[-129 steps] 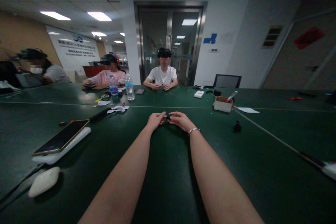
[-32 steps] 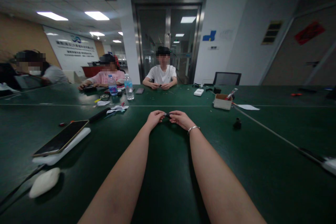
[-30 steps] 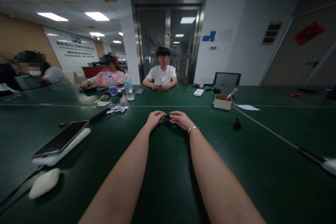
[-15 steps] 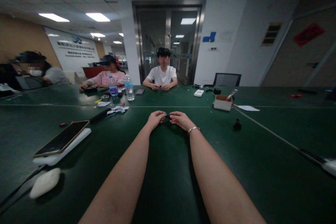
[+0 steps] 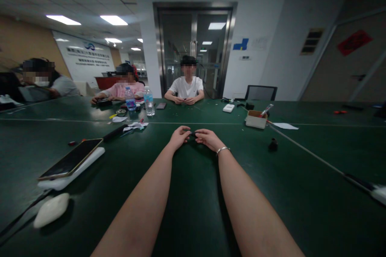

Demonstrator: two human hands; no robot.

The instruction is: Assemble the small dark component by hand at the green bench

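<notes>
My left fingers point(image 5: 185, 129) and right fingers point(image 5: 201, 133) are both pinching a tiny black part point(image 5: 193, 133), right between them, green surface point(image 5: 194, 192) underneath. Box point(image 5: 255, 122) is past them, rightward; phone point(image 5: 72, 159)'s off left.

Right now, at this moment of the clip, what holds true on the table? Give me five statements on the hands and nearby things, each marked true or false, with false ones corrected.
1. A small dark object is held between the fingertips of the left hand and right hand. True.
2. The silver bracelet is on the left arm. False: it is on the right arm.
3. The phone rests on a white object. True.
4. The open box is left of both hands. False: it is to their right, farther from the camera.
5. Two plastic bottles stand upright on the green table. True.
</notes>
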